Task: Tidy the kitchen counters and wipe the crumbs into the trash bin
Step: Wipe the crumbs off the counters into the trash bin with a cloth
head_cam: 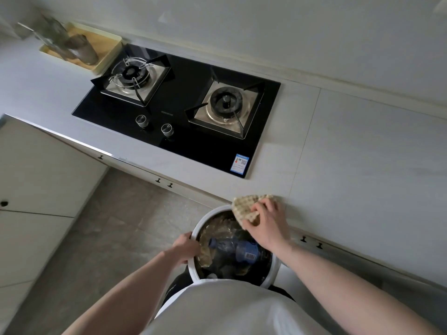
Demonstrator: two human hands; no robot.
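A round white trash bin (193, 274) sits just below the counter's front edge, close against my body. Inside it lie a crushed plastic bottle (238, 249) with a blue label and other clear waste. My left hand (186, 247) grips the bin's left rim. My right hand (267, 217) holds a beige waffle-weave cloth (244, 209) at the edge of the white counter (350, 165), and the cloth hangs over the edge above the bin's opening. No crumbs can be made out on the counter.
A black two-burner gas hob (183, 102) with two knobs is set into the counter to the left. A wooden tray (106, 48) with glass jars stands at the far left by the wall. Cabinet doors with small black handles run under the counter; grey floor lies below left.
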